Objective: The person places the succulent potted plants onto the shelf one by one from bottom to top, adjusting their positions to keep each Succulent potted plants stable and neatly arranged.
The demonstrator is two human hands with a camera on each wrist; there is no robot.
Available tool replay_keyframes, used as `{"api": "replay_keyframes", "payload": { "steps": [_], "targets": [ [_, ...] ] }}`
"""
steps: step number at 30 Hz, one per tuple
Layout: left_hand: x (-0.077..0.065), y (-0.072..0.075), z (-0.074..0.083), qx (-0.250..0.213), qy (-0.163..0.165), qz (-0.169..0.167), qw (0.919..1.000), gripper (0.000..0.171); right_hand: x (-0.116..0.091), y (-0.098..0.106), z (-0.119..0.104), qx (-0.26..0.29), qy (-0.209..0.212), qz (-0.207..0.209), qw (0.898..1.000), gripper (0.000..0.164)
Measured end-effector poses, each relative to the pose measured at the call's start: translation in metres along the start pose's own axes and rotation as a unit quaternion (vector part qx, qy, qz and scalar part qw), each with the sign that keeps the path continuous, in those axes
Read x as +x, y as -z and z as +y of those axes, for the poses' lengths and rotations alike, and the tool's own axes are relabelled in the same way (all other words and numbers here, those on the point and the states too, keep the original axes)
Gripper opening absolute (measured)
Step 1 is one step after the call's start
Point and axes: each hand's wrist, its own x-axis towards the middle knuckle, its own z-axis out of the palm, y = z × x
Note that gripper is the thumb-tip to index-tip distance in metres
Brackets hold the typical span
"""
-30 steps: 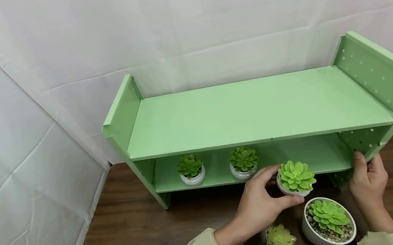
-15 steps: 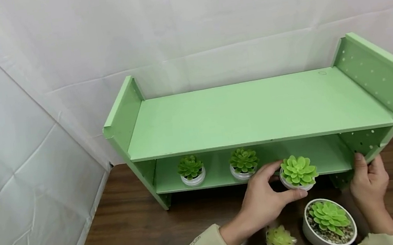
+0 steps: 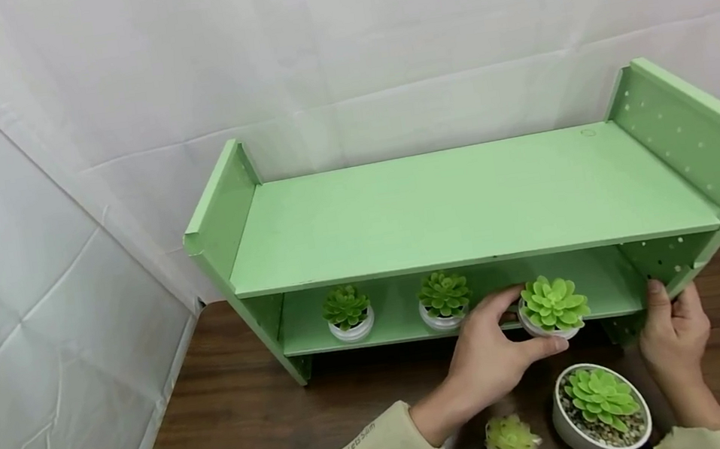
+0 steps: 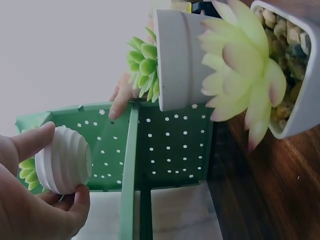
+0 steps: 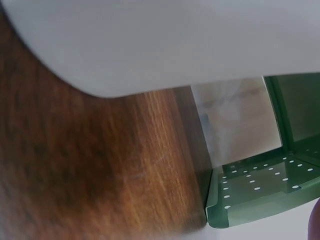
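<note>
In the head view my left hand pinches a small potted succulent by its white pot, thumb at the front and fingers behind. It is just in front of the lower shelf's edge, right of centre. The left wrist view shows the ribbed white pot between thumb and fingers. My right hand grips the right side panel of the green shelf near its lower front edge. Two similar potted succulents, one at the left and one near the middle, stand on the lower shelf.
On the brown wooden table stand a larger white pot with a succulent and a small square-potted pale succulent, both near the front. White cloth hangs behind the shelf. A blurred pale surface fills the top of the right wrist view.
My left hand has moved the held succulent slightly right and away from me, toward the lower shelf. My right hand keeps its grip on the side panel.
</note>
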Motion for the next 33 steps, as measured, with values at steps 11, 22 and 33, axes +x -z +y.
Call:
{"api": "replay_keyframes", "payload": {
  "steps": [11, 22, 33],
  "targets": [
    [0.006, -0.005, -0.006, -0.012, -0.005, 0.007, 0.9999, 0.067, -0.001, 0.001, 0.006, -0.005, -0.003, -0.003, 1.0, 0.029],
    [0.012, -0.014, -0.007, -0.029, -0.015, 0.011, 0.9994, 0.062, -0.002, 0.005, 0.008, -0.023, -0.002, -0.002, 1.0, 0.03],
    [0.016, -0.016, -0.008, -0.028, 0.007, 0.025, 0.9993, 0.062, -0.001, 0.002, 0.006, 0.01, 0.002, -0.004, 1.0, 0.029]
  ]
}}
